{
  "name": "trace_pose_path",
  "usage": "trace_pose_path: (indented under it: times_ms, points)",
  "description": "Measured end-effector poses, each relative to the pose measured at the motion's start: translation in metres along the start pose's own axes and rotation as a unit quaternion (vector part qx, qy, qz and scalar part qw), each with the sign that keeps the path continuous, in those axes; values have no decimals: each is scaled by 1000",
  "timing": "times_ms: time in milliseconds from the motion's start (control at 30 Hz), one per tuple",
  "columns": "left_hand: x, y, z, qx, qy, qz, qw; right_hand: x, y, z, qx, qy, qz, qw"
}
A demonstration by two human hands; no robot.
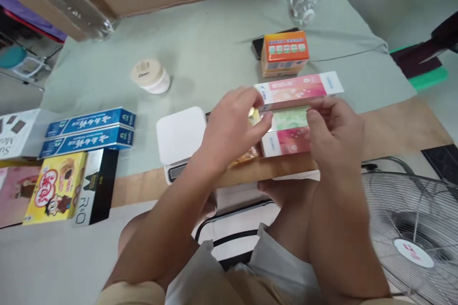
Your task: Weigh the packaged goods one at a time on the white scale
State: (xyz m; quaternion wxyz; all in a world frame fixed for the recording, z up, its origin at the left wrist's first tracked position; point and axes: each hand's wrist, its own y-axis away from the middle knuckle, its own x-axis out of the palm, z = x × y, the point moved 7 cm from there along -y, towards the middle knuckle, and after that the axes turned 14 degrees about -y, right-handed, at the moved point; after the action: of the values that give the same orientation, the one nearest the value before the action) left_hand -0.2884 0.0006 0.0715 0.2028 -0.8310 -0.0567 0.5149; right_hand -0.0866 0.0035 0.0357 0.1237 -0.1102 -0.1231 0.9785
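My left hand (234,126) arches over a low group of packages, its thumb and index finger spread apart. Between them shows a shiny yellow package (253,116), partly hidden by the fingers. A golden-brown wrapper (246,156) lies under that hand. My right hand (334,128) is closed, thumb pressed against curled fingers, at the right end of a light green box (289,119); whether it grips anything is hidden. One long pink-and-white box (300,86) lies behind the green box. A red-pink box (286,143) lies in front, its right end covered by my right hand.
A white kitchen scale (181,134) stands left of my left hand. Behind are a cream-lidded jar (150,76), an orange box (285,55), a dark phone (257,47) and a plastic bottle (302,0). Blue boxes (88,133) lie left. A fan (411,228) stands right.
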Motion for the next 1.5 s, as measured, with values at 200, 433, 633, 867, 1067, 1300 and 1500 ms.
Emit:
trace_pose_path:
  times_ms: [200,433,633,867,1067,1300,1500]
  points:
    - [90,-77,-14,57,-123,173,976,-17,-10,-16,50,15,-12,999]
    - [90,-88,-19,38,-107,189,975,-19,-7,-29,92,27,3,995]
    - [49,-78,-38,52,-30,96,994,-3,-3,-17,49,-63,34,996]
    - [-47,28,-37,-66,-41,-12,997,42,34,50,5,-254,144,956]
    - [-78,122,17,-193,-17,27,981,123,91,51,73,-221,250,940]
    - [-72,165,95,-282,8,27,959,187,133,56,15,-9,366,930]
    - [-68,168,123,-257,10,-9,966,193,137,44,-1,83,349,933]
